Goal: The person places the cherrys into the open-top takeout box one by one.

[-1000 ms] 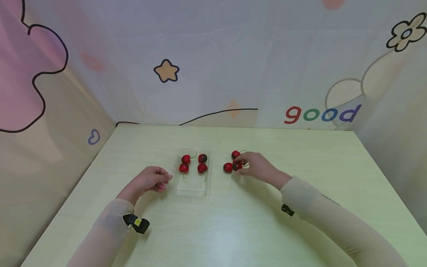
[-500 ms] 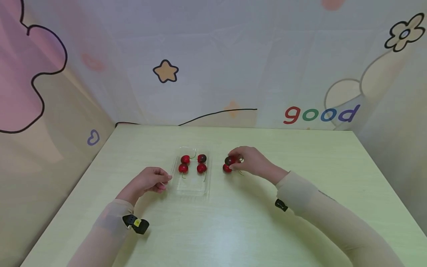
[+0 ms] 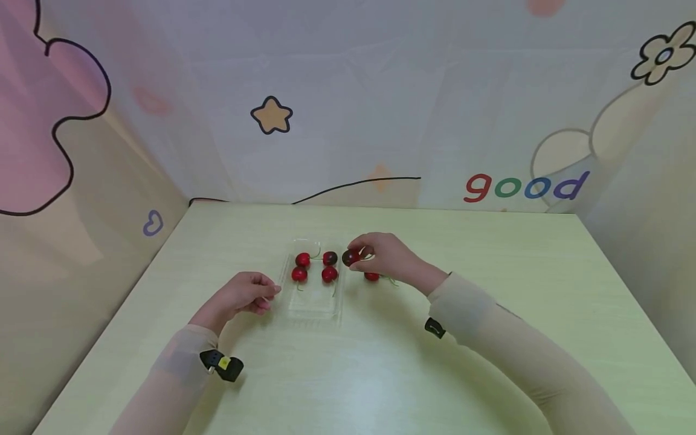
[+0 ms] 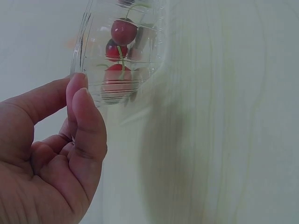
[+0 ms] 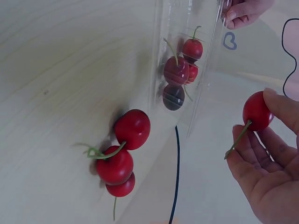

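Note:
A clear plastic box (image 3: 312,307) stands on the table with several red cherries (image 3: 299,274) inside, their green stems showing. My left hand (image 3: 247,294) pinches the box's left rim between thumb and fingers; the left wrist view shows this hand (image 4: 60,144) at a corner of the box. Just off the box's right side, above the table, my right hand (image 3: 388,257) holds a dark red cherry (image 3: 350,257) by thumb and fingertips. Its stem hangs down toward the palm in the right wrist view, where the held cherry (image 5: 257,111) is fully seen.
Three loose cherries (image 5: 114,164) lie close together on the table right of the box; in the head view my right hand hides most of them, leaving one cherry (image 3: 371,277) partly visible. A printed cloth (image 3: 348,121) stands behind the pale table (image 3: 359,374).
My right hand has lifted a cherry out of the loose group and carried it left to the box's right edge. The left hand and the box have stayed in place.

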The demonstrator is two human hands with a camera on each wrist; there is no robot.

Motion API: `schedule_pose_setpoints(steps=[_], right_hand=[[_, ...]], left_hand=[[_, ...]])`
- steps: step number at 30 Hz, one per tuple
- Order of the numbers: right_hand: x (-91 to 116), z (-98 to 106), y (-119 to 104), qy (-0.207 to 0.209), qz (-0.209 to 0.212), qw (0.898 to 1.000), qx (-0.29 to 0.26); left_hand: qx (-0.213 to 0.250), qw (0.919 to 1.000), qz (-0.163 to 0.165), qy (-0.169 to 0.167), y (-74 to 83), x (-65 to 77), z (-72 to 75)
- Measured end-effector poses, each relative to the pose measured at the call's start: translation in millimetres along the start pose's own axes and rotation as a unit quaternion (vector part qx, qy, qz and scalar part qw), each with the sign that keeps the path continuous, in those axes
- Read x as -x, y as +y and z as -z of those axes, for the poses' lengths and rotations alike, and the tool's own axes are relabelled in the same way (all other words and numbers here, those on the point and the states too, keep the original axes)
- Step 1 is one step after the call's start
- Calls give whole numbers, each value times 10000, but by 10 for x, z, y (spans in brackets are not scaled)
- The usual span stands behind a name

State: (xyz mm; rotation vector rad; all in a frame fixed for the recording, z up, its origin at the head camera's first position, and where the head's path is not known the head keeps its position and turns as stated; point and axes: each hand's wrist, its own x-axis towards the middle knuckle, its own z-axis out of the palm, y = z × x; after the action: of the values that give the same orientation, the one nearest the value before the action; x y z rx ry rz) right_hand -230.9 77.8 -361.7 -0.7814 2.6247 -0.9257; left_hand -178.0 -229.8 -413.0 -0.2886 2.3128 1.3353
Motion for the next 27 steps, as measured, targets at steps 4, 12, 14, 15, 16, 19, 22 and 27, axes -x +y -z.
schedule_pose_setpoints(steps=[4,12,14,15,16,19,22,27], right_hand=[[-29,-23,-60,-50,-69,9999,-65],[-115,-118,-152,-258,-169,9991,-302],[-145,-143,-169,-273,-109,9992,-277],[-158,-154,-178,-279,-92,9992,-277],[-172,-166,-187,-271,-55,9993,-251],[-205,-196,-220,-269,1,9995,-174],[-232,-223,-253,-352,-69,9989,-300],[-271,-269,-281,-429,-185,9975,-528]], left_hand=[[-8,10000,-1,-26,8,-12,0],[24,10000,-44,-68,-20,-36,11],[17,10000,-67,-72,-25,-37,14],[17,9999,-70,-74,-25,-37,14],[24,9999,-73,-74,-23,-37,14],[45,9999,-76,-83,-17,-40,16],[62,9999,-55,-81,-13,-41,16],[38,9999,-64,-87,-19,-36,15]])
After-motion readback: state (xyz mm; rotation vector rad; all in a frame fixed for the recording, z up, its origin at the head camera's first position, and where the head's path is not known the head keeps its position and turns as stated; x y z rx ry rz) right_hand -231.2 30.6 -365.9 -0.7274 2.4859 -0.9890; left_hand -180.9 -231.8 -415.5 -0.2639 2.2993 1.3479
